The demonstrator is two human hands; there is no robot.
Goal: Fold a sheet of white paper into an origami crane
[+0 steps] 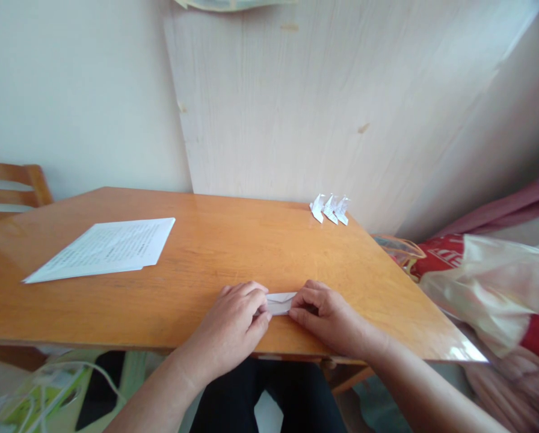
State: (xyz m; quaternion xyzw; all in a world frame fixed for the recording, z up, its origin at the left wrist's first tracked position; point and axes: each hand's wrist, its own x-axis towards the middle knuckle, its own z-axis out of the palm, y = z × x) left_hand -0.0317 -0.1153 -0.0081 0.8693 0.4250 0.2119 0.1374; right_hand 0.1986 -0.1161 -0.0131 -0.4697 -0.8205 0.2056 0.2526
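Note:
A small folded white paper (pixel 279 304) lies near the table's front edge, with a crease running across its top. My left hand (pixel 242 316) closes on its left end, fingers curled over the paper and thumb along the near side. At the other end, my right hand (pixel 321 313) pinches the paper between thumb and fingers. Both ends are partly hidden under my fingers. Towards the far right corner of the table stand 3 folded white paper pieces (pixel 329 209), side by side.
Printed white sheets (pixel 111 246) lie stacked on the left of the wooden table (pixel 233 240). A wooden chair (pixel 14 186) stands beyond the left end. Plastic bags (pixel 499 276) and cloth crowd the right side. Below the table at left are white cables (pixel 84 364).

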